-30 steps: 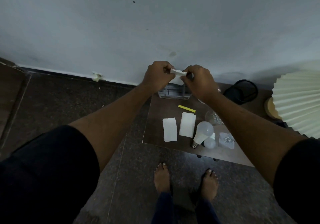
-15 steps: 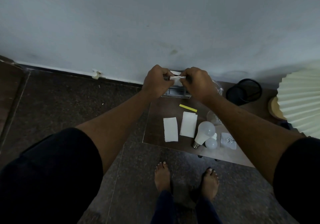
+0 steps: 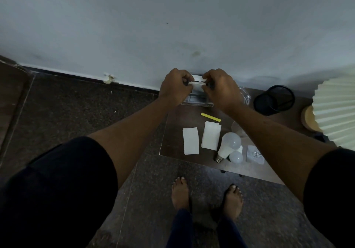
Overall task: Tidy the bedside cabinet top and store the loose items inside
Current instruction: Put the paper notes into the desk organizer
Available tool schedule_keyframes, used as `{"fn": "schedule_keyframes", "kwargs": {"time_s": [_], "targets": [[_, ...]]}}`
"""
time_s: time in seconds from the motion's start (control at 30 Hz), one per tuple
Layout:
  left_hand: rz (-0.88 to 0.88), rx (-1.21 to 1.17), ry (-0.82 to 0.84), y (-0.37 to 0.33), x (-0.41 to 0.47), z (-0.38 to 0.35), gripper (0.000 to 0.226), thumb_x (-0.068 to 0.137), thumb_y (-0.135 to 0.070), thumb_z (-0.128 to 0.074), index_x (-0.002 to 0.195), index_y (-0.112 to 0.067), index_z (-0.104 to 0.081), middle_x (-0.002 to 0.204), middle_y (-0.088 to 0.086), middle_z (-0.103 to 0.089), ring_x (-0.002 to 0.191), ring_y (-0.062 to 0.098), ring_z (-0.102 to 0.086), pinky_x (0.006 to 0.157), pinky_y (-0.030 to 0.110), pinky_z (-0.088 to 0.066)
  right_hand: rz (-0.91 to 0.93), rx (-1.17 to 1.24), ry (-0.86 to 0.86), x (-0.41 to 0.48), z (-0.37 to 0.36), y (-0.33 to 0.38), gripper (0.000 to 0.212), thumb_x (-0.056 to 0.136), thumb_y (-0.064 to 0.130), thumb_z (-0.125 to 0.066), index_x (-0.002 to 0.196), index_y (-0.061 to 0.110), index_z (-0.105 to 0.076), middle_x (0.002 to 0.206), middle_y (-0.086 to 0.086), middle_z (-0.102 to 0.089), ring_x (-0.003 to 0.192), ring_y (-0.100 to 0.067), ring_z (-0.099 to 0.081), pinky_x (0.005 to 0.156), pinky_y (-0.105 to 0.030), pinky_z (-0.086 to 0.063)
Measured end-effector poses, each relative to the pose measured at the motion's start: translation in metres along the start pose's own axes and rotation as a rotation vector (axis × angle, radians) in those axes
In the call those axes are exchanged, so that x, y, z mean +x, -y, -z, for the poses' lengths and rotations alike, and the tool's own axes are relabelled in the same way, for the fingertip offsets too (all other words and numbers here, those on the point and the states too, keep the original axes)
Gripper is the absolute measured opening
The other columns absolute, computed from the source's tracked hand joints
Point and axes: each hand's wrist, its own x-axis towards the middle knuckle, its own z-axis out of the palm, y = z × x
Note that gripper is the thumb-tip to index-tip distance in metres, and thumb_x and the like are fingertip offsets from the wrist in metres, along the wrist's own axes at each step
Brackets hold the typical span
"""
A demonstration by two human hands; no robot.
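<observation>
My left hand [image 3: 175, 86] and my right hand [image 3: 221, 88] both pinch one small white tissue [image 3: 197, 83], held between them above a clear plastic box [image 3: 197, 102] at the back of the brown cabinet top [image 3: 172, 132]. On the top lie two folded white tissues [image 3: 190, 140] [image 3: 211, 135], a yellow strip [image 3: 210, 117], a large white bulb [image 3: 228, 145], a small bulb [image 3: 236, 157] and a small clear packet [image 3: 254, 154]. My right forearm hides part of a clear round container [image 3: 237, 127].
A black mesh cup [image 3: 273, 100] stands at the back right. A pleated cream lamp shade [image 3: 336, 105] with a wooden base [image 3: 309, 116] fills the right edge. The wall is right behind the cabinet. My bare feet [image 3: 207, 194] stand on the dark floor in front.
Both hands have lowered a little toward the clear box. The white tissue between them looks more folded and compact than before.
</observation>
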Motion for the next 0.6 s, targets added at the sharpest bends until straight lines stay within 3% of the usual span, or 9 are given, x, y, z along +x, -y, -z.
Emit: {"fn": "schedule_keyframes", "kwargs": {"time_s": [0.23, 0.37, 0.47, 0.6], "targets": [[0.015, -0.093, -0.081, -0.002, -0.014, 0.003, 0.021, 0.08, -0.006, -0.075, 0.101, -0.01, -0.076, 0.1, 0.006, -0.07, 0.088, 0.014, -0.063, 0.081, 0.025, -0.054, -0.04, 0.032, -0.124, -0.008, 0.005, -0.002, 0.019, 0.092, 0.021, -0.067, 0.11, 0.019, -0.062, 0.107, -0.004, -0.062, 0.089, -0.021, -0.062, 0.074, -0.043, -0.057], [0.031, -0.172, -0.158, -0.007, -0.034, 0.004, 0.016, 0.082, -0.003, -0.072, 0.097, -0.007, -0.074, 0.1, 0.008, -0.07, 0.091, 0.016, -0.065, 0.076, 0.012, -0.048, -0.058, 0.113, -0.217, -0.025, 0.007, 0.001, 0.012, 0.092, 0.022, -0.066, 0.103, 0.018, -0.064, 0.099, -0.001, -0.065, 0.087, -0.016, -0.06, 0.072, -0.037, -0.055], [0.079, -0.226, -0.184, -0.005, -0.055, 0.002, 0.015, 0.083, -0.003, -0.071, 0.098, -0.007, -0.072, 0.101, 0.007, -0.069, 0.086, 0.012, -0.063, 0.073, 0.012, -0.048, -0.087, 0.153, -0.223, -0.044, 0.001, 0.006, 0.009, 0.092, 0.02, -0.066, 0.1, 0.018, -0.063, 0.097, 0.001, -0.065, 0.088, -0.013, -0.06, 0.074, -0.031, -0.054], [0.197, -0.229, -0.135, 0.015, -0.092, -0.007, 0.014, 0.086, -0.006, -0.07, 0.1, -0.005, -0.069, 0.101, 0.009, -0.069, 0.09, 0.018, -0.065, 0.083, 0.031, -0.056, -0.112, 0.198, -0.167, -0.075, -0.02, 0.013, 0.006, 0.092, 0.022, -0.068, 0.096, 0.02, -0.064, 0.096, 0.004, -0.063, 0.084, -0.008, -0.058, 0.07, -0.018, -0.048]]}}
